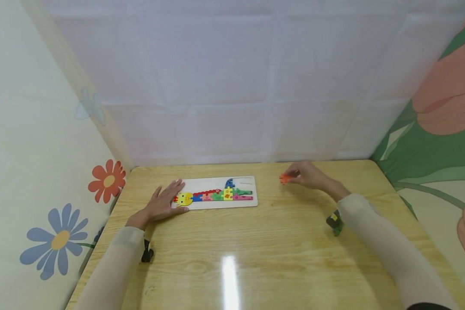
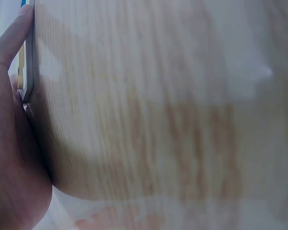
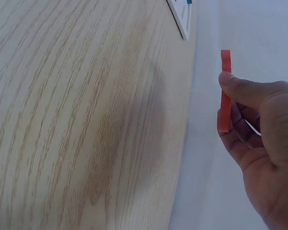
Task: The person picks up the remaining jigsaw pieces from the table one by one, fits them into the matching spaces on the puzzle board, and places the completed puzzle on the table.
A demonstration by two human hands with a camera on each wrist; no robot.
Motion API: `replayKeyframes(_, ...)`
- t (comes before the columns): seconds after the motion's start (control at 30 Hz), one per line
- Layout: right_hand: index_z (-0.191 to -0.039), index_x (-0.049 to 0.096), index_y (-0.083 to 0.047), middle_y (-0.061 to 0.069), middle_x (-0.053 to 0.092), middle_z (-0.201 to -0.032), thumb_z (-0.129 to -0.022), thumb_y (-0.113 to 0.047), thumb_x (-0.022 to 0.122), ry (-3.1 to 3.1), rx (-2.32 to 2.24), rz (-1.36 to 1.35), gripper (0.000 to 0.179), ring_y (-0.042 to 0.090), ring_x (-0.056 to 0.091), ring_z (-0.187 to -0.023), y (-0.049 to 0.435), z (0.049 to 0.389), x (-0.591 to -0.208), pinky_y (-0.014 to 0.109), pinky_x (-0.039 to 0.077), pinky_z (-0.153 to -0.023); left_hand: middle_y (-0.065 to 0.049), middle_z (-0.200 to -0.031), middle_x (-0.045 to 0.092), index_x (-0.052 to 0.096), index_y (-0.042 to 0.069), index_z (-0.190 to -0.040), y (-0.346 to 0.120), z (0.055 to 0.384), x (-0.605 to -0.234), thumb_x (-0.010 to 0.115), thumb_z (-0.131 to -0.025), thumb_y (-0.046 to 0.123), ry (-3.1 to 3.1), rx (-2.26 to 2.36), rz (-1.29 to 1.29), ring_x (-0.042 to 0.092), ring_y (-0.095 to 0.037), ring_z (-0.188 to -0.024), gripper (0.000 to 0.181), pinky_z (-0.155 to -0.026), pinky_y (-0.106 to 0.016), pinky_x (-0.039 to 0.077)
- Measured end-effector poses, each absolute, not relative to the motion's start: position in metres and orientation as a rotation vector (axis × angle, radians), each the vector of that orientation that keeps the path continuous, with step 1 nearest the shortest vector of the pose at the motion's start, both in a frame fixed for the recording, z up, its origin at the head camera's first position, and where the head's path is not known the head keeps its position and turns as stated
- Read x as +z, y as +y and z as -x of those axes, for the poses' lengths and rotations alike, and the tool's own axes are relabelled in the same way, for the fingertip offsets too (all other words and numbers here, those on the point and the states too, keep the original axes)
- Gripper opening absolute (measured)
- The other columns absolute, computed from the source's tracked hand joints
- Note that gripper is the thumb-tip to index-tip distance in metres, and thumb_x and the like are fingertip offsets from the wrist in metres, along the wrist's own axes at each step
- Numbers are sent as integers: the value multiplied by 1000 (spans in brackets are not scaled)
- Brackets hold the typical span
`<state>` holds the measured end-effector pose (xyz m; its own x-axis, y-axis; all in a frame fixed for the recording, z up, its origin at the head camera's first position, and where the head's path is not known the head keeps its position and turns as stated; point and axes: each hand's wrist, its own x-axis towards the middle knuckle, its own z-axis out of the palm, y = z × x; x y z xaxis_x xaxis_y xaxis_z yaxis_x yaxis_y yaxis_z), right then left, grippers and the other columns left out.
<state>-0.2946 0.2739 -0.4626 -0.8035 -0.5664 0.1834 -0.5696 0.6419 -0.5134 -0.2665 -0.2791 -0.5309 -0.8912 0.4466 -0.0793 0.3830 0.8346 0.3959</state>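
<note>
A white puzzle board (image 1: 217, 208) with a colourful giraffe puzzle lies on the wooden table. Its yellow head is at the left end, and a bare recess shows at the upper right. My left hand (image 1: 165, 202) rests on the board's left end, fingers extended along its top edge and thumb at the lower edge. Between thumb and fingers, my right hand (image 1: 307, 175) pinches an orange puzzle piece (image 1: 283, 178) above the table, right of the board. Seen edge-on in the right wrist view, that piece (image 3: 225, 115) is thin and flat.
Below my right wrist, a small green thing (image 1: 336, 231) shows beside the black wrist camera (image 1: 334, 219); its kind is unclear. A white cloth wall (image 1: 240, 129) rises behind the table's back edge. Flower-printed panels stand at left and right. Light glares on the tabletop (image 1: 186, 258).
</note>
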Motion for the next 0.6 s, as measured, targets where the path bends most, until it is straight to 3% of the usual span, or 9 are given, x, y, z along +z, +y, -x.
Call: replayKeyframes(0.6, -108, 79, -1, 11, 78, -104, -88, -4, 85, -2869, 962, -978, 21, 25, 75, -95, 249, 298, -457, 41, 64, -86, -18, -177, 14, 22, 8, -169, -280, 266, -530, 65, -93, 66, 2845, 552, -638, 7, -42, -163, 105, -124, -71, -7)
